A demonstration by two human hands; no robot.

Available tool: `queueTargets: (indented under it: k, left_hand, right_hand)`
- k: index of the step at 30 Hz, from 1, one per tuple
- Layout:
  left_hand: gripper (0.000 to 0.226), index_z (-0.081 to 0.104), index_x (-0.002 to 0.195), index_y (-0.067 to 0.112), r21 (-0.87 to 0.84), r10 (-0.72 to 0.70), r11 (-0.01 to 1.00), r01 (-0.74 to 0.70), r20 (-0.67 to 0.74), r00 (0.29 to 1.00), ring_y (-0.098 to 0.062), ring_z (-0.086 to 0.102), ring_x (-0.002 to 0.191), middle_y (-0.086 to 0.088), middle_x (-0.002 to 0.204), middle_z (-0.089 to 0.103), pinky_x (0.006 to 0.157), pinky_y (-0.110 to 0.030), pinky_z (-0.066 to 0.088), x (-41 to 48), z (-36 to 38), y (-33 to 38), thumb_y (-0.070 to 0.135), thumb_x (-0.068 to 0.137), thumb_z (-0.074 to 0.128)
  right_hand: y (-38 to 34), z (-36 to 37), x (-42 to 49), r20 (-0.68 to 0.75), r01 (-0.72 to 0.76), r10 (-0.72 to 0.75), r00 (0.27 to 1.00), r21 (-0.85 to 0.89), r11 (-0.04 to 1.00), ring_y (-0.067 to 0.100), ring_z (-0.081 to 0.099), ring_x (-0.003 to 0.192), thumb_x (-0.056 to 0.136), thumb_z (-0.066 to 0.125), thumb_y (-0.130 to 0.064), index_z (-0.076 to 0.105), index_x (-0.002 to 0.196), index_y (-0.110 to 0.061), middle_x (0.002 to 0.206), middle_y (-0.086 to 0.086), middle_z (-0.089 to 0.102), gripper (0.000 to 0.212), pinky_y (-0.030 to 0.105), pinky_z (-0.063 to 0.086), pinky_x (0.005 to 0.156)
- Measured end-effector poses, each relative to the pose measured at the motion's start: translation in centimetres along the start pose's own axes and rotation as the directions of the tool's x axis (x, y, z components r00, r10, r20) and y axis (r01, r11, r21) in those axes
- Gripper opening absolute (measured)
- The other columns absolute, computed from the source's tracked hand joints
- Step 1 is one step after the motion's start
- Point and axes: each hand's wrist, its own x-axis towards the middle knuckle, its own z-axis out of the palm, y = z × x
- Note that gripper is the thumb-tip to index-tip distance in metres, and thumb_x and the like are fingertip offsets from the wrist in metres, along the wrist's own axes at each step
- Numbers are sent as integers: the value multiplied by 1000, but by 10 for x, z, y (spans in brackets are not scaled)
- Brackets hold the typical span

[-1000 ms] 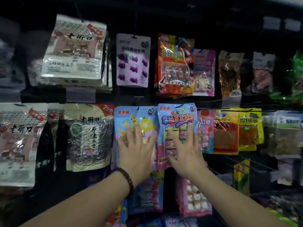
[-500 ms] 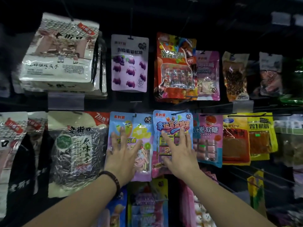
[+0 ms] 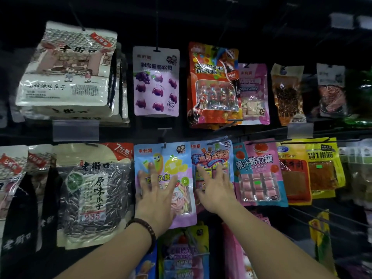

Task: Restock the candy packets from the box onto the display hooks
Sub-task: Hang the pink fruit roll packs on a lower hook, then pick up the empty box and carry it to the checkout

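Since one second ago almost nothing has moved on the shelf: both hands stay flat on the same two packets, and only the view has shifted, so the rows now sit a little lower in the picture. The left hand [image 3: 156,195], with a dark bracelet [image 3: 142,228] on its wrist, presses with straight, spread fingers on the light blue candy packet [image 3: 177,158]. It grips nothing. The right hand [image 3: 216,188] lies in the same way, fingers straight, on the blue packet [image 3: 211,156] just beside it at 3 o'clock, and it also holds nothing. Both packets already hang from their hooks at 12 o'clock of the hands, and their edges touch. A grey seed bag [image 3: 90,190] hangs at 9 o'clock of the left hand, a pink packet [image 3: 259,172] at 3 o'clock of the right hand, and a purple grape packet [image 3: 156,81] one row higher at 12 o'clock. The box is not in view. I judge that the person is smoothing and pushing back these two hung packets, so this pair is placed. The next step is probably to go back to the box for more.
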Motion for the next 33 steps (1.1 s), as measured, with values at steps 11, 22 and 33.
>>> queueTargets:
  k: [11,22,33]
  left_hand:
    - [104,-11,160,44,100,3,995,-4,8,1000,-56,-9,154,-25,166,-28,112,-58,44,-24,-23,0,50,90,65]
    - [37,63,117,32,-184,121,980,-78,237,964,-23,65,106,3,117,63,88,-40,58,-136,-120,-27,59,93,60]
    - [14,73,90,39,-474,103,873,109,400,911,6,66,74,23,79,71,72,-26,57,-398,-82,-88,52,88,70]
  right_hand:
    - [-1,-35,-43,38,77,-74,997,-89,993,44,4,161,103,57,-35,4,165,-43,174,17,-15,82,58,44,116]
    - [-36,-92,-167,247,213,-187,951,-79,974,37,36,148,102,57,-43,31,160,-20,158,13,37,68,50,44,113]
    - [-55,-34,-376,439,155,-216,872,171,973,29,53,134,101,61,-46,50,150,-20,144,7,56,56,40,47,108]
